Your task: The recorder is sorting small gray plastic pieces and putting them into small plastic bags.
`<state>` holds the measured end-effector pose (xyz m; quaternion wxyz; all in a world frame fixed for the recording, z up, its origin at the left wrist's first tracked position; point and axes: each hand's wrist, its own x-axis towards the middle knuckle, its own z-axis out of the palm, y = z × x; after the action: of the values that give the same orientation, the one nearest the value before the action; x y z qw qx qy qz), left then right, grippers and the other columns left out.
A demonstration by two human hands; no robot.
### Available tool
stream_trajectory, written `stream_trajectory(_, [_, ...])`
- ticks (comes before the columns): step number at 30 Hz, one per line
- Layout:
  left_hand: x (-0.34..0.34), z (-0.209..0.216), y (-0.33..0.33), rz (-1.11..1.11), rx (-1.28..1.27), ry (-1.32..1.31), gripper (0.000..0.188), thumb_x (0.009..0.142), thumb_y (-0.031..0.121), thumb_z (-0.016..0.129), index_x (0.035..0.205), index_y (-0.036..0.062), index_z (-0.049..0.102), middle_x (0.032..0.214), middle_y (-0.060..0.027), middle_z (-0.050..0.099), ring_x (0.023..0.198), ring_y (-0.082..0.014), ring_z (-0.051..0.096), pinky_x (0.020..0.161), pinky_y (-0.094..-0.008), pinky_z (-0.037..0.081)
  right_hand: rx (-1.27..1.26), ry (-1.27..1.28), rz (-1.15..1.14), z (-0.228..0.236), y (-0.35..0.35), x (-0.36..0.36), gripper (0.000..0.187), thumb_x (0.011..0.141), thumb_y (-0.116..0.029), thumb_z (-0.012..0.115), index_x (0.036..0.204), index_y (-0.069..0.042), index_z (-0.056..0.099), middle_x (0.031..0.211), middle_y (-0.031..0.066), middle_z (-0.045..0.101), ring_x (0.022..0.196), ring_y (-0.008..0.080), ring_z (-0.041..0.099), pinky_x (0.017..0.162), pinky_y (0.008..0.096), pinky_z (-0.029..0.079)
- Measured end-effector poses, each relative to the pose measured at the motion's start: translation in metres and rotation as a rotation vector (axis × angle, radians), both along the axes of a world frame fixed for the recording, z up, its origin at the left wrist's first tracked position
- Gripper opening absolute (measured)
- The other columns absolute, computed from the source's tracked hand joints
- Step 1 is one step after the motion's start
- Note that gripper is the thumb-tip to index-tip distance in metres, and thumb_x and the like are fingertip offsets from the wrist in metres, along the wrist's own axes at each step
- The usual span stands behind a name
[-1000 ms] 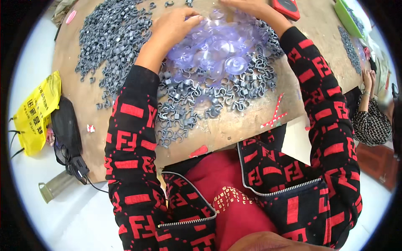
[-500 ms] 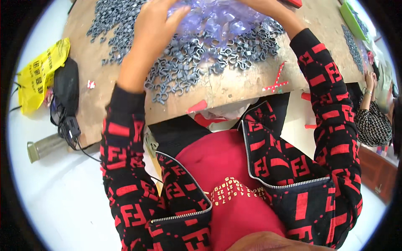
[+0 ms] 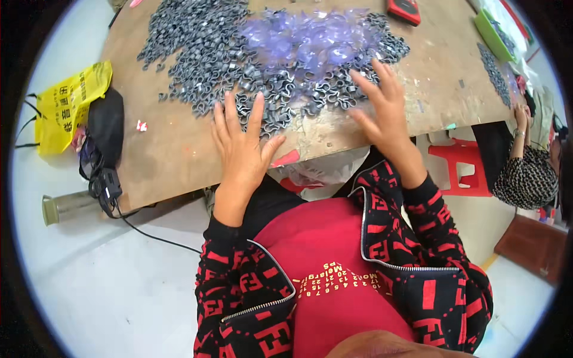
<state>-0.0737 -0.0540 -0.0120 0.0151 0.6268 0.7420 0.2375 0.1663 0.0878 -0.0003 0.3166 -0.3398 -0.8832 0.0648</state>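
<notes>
My left hand [image 3: 242,146] is spread palm down near the front edge of the table, its fingertips at the near side of a heap of small grey plastic clips [image 3: 200,56]. To the right, my right hand [image 3: 387,110] has its fingers apart, beside the heap's near right side, and nothing shows in it. On top of the clips lies a pile of clear, purple-tinted plastic pieces [image 3: 319,42] that look like suction cups. Both hands are separate from that pile.
The wooden table [image 3: 161,161] bears a red box-like device [image 3: 404,11] at the back. At left are a yellow bag [image 3: 71,107], a black pouch [image 3: 106,122] and a cable. A green tray [image 3: 494,36], a red stool [image 3: 459,167] and another person's arm [image 3: 520,134] are at right.
Both hands have come back from the far pile toward the table's near edge, and the left has moved right. The red-and-white striped strips near the right edge no longer show.
</notes>
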Motion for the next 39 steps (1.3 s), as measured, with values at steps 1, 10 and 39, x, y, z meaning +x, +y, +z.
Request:
stream_trajectory(1, [0.0,-0.002,0.007,0.004,-0.02,0.03,0.078,0.078,0.042,0.069,0.145,0.0284,0.032,0.152,-0.0217,0.012,0.137,-0.0467,0.011,0.107,-0.06,0.014,-0.008,-0.016,0.013,-0.003,-0.006,-0.001,0.059,0.077,-0.03,0.069,0.132,-0.017,0.053,0.147,0.018,0.031,0.133,0.0398,0.03,0.109,0.0477,0.023])
stream_trajectory(10, [-0.003,-0.016,0.055,-0.012,0.023,0.046,0.076,0.08,0.046,0.066,0.145,0.0284,0.032,0.151,-0.0221,0.017,0.138,-0.0461,0.01,0.107,-0.0622,0.012,-0.025,-0.131,-0.019,-0.028,0.001,-0.045,0.073,0.073,-0.051,0.07,0.139,-0.036,0.042,0.151,0.0181,0.02,0.136,0.0437,0.019,0.101,0.0686,0.018])
stream_trajectory(39, [0.015,0.003,0.065,-0.222,0.005,0.136,0.053,0.081,0.03,0.067,0.131,0.0193,0.054,0.146,-0.0155,0.034,0.134,-0.039,0.028,0.109,-0.0508,0.022,-0.022,-0.078,-0.132,-0.037,0.044,-0.045,0.061,0.085,-0.045,0.06,0.139,-0.023,0.043,0.146,0.0225,0.03,0.131,0.0461,0.029,0.108,0.0493,0.025])
